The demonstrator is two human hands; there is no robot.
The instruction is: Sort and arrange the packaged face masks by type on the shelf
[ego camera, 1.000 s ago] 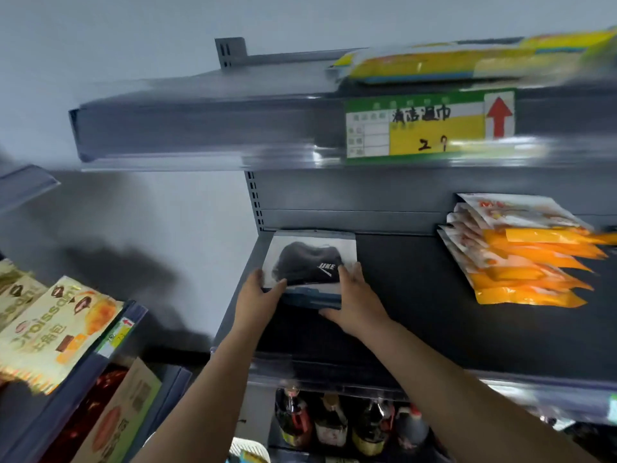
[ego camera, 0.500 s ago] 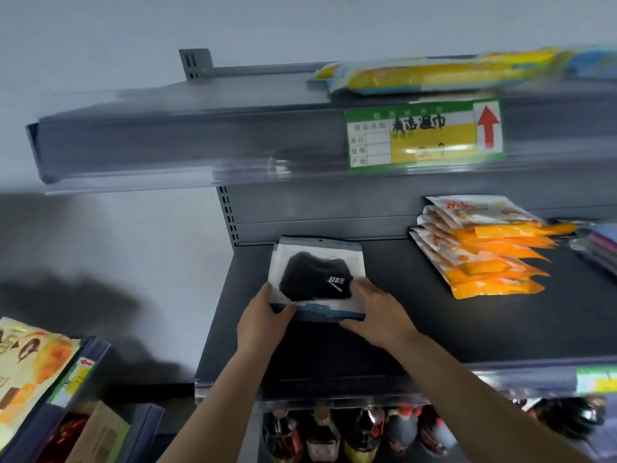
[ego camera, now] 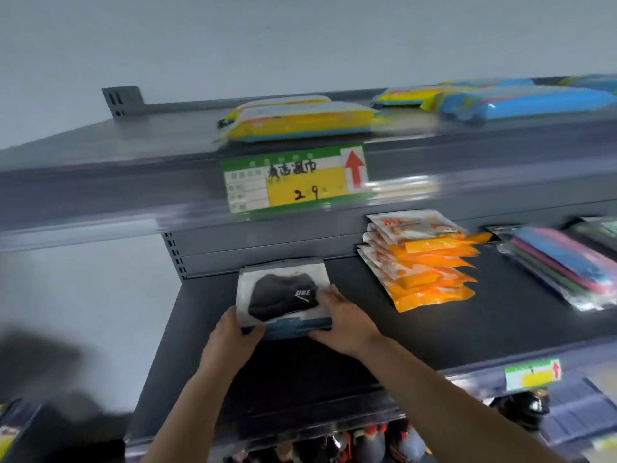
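There is a single view, from a wide-angle camera worn on the person's head. It faces a dark grey metal shelf unit at close range, at about the height of the upper shelf's front edge and tilted slightly down onto the middle shelf. Both forearms reach into the picture from its bottom edge. The unit's left end stands left of centre; its right side runs out of frame. Lines bow outward near the borders.

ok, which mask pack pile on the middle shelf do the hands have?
The black-mask pack pile at the shelf's left end. Left hand and right hand grip its front corners; the fanned orange packs and multicoloured packs lie untouched further right.
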